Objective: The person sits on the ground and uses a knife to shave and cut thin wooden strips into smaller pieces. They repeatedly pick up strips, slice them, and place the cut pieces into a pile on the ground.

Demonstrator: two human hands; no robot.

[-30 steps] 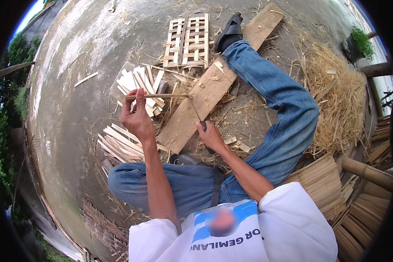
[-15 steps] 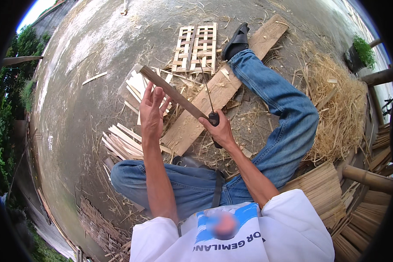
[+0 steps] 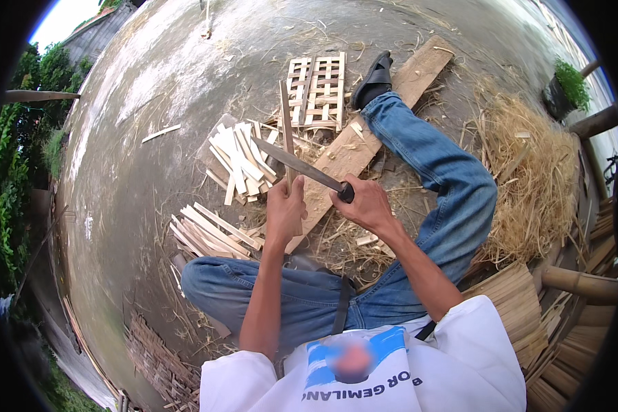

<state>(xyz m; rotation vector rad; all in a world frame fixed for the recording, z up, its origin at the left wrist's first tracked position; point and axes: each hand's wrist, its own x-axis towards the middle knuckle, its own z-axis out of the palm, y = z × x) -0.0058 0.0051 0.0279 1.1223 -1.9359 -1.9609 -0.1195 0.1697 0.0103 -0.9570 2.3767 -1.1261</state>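
My left hand [image 3: 285, 209] is closed round the lower part of a narrow bamboo strip [image 3: 285, 117], which stands up and away from me. In my right hand [image 3: 367, 206] is a long knife [image 3: 299, 164] with a black handle. Its blade points left and slightly away, crossing the strip just above my left fingers. Whether the blade touches the strip I cannot tell. Below both hands a wooden plank [image 3: 336, 161] lies slantwise on the ground between my legs.
Pale cut strips [image 3: 240, 154] lie heaped left of the plank, with another bundle [image 3: 209, 230] nearer my left knee. Beyond them rests a woven slat panel [image 3: 333, 96]. A mound of shavings [image 3: 529, 172] is right of my leg, near a bamboo pole [image 3: 580, 283].
My left hand, open beside the strip before, now grips it. My right hand has let go of the strip and keeps the knife, whose blade has swung leftward across it.
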